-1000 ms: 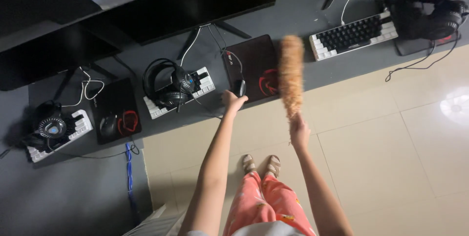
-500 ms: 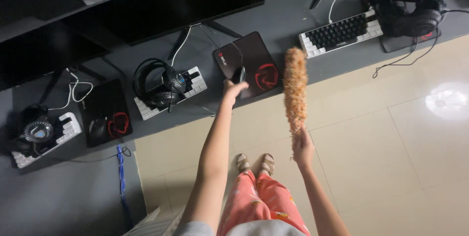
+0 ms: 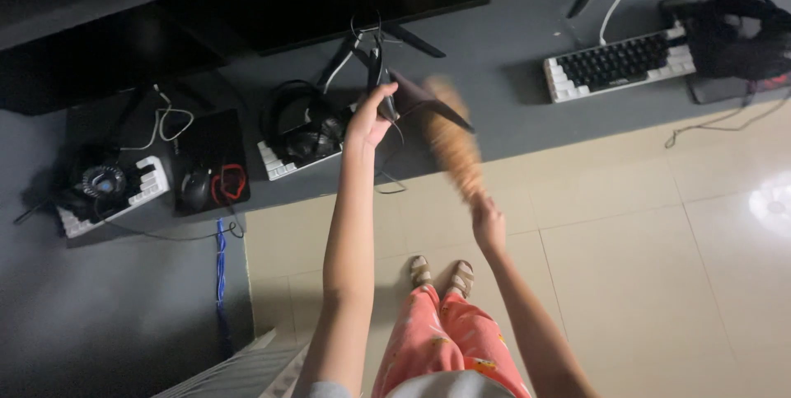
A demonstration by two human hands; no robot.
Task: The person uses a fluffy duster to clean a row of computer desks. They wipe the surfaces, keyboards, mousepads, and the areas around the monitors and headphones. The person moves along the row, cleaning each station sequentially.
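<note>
**Mouse pad raised, duster at the table edge**

Lifted since the earlier frame, the dark mouse pad (image 3: pixel 424 101) no longer lies flat on the table (image 3: pixel 511 118); its near edge is now raised and tilted. The duster (image 3: pixel 453 147), upright beside the pad half a second ago, now slants with its blurred head just beside the raised pad.

Head view:
- Left hand (image 3: pixel 368 118): fingers closed on the left corner of the mouse pad together with a small dark object, probably a mouse, whose outline cannot be told clearly. A thin cable (image 3: pixel 391 184) hangs from the hand over the table edge.
- Right hand (image 3: pixel 488 225): closed around the handle of the duster, positioned above the tiled floor (image 3: pixel 643 266), near the table front.
- Duster head: orange-brown, fluffy, motion-blurred, reaching from the right hand up to the table edge.
- Left of the left hand: a headset (image 3: pixel 301 122) resting on a white keyboard (image 3: pixel 284 163).
- Further left: a second mouse pad (image 3: pixel 206 151) carrying a mouse (image 3: pixel 196 188), then another headset (image 3: pixel 103 180) on a keyboard.
- Right side of the table: a black-and-white keyboard (image 3: pixel 618 64), well apart from both hands.
- Behind the raised pad: a monitor stand (image 3: pixel 371 44).
- Bottom of view: the person's patterned trousers (image 3: pixel 445 340) and sandalled feet.
</note>
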